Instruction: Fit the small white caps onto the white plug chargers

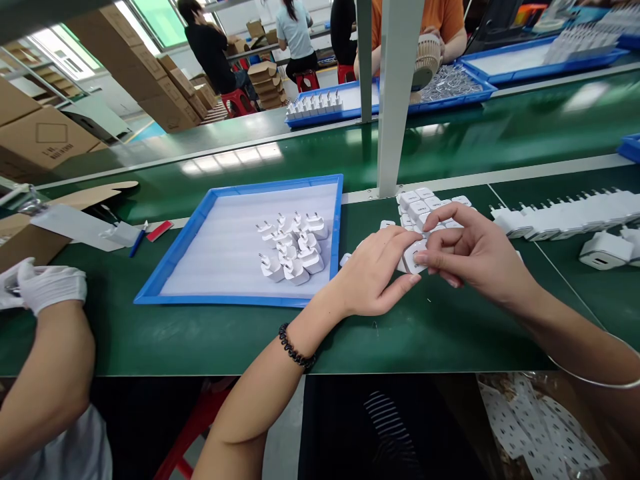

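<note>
In the head view, white charger pieces with rounded square faces (423,205) stand packed in a group on the green bench. My left hand (377,270) lies over the group's near left side, fingers stretched and thumb apart. Between the left thumb and index finger shows one white charger piece (411,257). My right hand (473,250) is curled in a pinch, its thumb against that piece's right edge and its index finger just above. Whether it lifts the piece cannot be told. Parts of the group are hidden behind both hands.
A blue-rimmed tray (240,302) holds several white plug chargers (293,250). On the right stands a row of chargers (565,217), pins up. A white post (395,100) rises behind the group. At left, a co-worker's gloved hand (55,285) is near a blue pen (139,241).
</note>
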The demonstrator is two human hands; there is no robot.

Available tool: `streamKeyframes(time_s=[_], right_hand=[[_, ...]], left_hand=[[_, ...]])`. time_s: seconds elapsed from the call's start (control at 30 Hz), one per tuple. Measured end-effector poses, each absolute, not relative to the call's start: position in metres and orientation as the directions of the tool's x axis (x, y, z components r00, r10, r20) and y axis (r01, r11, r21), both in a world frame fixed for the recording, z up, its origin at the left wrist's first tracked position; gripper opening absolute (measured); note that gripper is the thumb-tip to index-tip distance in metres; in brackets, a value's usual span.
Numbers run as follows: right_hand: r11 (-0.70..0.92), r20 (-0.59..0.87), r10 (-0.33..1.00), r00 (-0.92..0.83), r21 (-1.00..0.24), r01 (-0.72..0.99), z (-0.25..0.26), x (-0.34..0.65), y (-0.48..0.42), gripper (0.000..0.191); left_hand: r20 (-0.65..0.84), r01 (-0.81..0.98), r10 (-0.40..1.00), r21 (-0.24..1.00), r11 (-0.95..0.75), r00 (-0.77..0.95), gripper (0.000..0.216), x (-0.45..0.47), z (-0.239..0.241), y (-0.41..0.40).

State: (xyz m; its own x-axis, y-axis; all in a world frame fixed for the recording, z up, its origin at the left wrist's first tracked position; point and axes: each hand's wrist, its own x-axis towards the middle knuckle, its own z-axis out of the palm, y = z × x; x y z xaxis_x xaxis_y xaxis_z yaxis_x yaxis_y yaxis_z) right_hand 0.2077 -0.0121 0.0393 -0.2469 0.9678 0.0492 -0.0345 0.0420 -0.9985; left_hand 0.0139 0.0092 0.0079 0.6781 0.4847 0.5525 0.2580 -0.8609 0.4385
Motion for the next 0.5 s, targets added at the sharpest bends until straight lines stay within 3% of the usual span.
streamKeyframes(time_s=[0.5], right_hand=[[-0.069, -0.045, 0.962, -0.268, -0.994, -0.081, 0.0353, 0.2059, -0.0107, 0.045]], left_hand=[[0.547, 0.242, 0.509, 0.487, -0.839, 0.665, 0.041, 0.0155, 0.0071, 0.0082]])
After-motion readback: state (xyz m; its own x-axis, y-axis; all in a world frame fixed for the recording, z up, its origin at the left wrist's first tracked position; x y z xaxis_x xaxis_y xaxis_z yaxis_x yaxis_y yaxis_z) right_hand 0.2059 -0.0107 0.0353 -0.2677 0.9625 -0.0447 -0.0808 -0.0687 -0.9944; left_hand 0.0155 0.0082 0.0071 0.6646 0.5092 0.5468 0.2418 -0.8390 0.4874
